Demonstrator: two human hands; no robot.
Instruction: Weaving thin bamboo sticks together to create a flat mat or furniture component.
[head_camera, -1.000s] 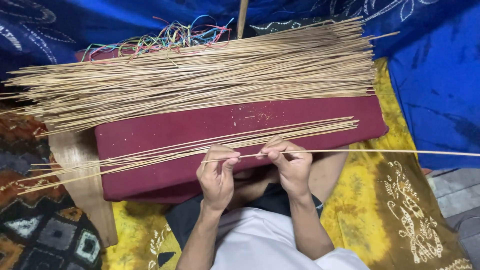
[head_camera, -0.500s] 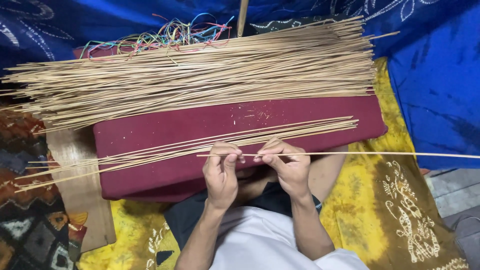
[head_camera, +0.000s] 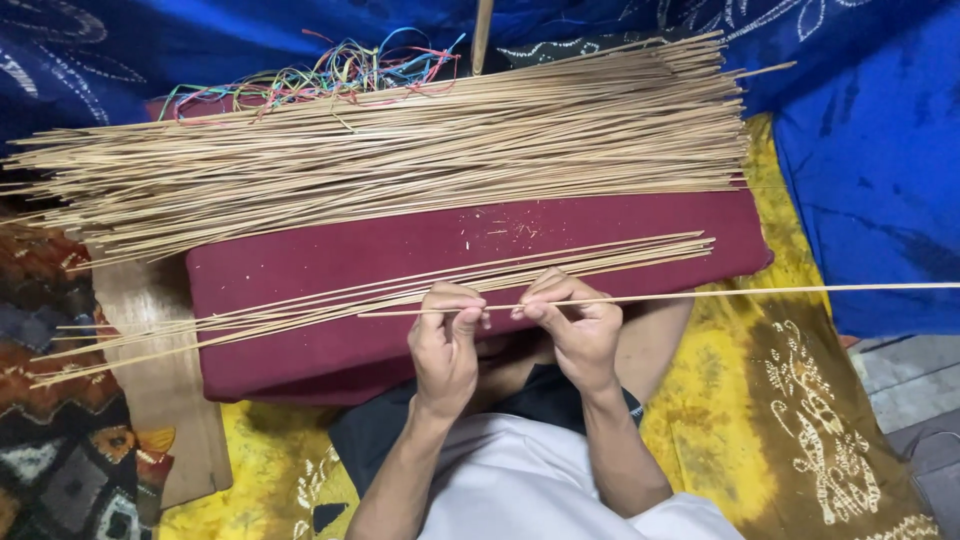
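My left hand (head_camera: 446, 340) and my right hand (head_camera: 576, 322) pinch one long thin bamboo stick (head_camera: 760, 292) between thumbs and fingers, just in front of a maroon cushion (head_camera: 330, 262). The stick runs level from my left hand out past the right edge of view. A small loose bundle of thin sticks (head_camera: 380, 293) lies on the cushion just beyond my knuckles. A much larger pile of sticks (head_camera: 400, 150) covers the cushion's far half.
Coloured threads (head_camera: 340, 72) lie tangled behind the big pile. Blue patterned cloth (head_camera: 870, 150) hangs at the back and right. A yellow patterned cloth (head_camera: 800, 400) covers the floor, a wooden board (head_camera: 165, 380) sits at left, and an upright wooden pole (head_camera: 482, 30) stands behind.
The single stick has slid a little to the right through my fingers. Both hands stay in the same place in front of the cushion.
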